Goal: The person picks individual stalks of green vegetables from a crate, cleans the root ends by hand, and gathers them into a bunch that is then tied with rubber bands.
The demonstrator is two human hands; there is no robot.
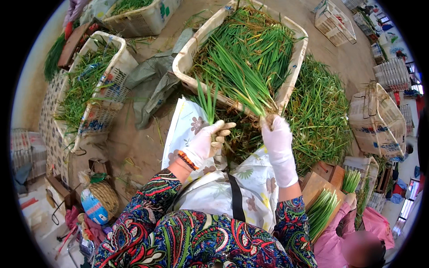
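My left hand (206, 142), in a white glove, is closed around a few green chives (207, 106) that stick up from it with their leaf ends away from me. My right hand (278, 139), also gloved, pinches the pale root ends of chives (252, 100) at the near right corner of a white plastic crate (187, 77). Those leaves lie toward the far left over the heap inside the crate. A floral white apron (257, 176) covers my lap. What lies inside each grip is partly hidden by the fingers.
A pile of loose green leaves (319, 120) lies right of the crate. Another filled crate (118, 82) stands left, beside a grey-green sack (154, 82). At lower right, a person in pink (333, 245) sits near bundled chives (324, 212) on a wooden board. An upturned crate (375, 120) stands further right.
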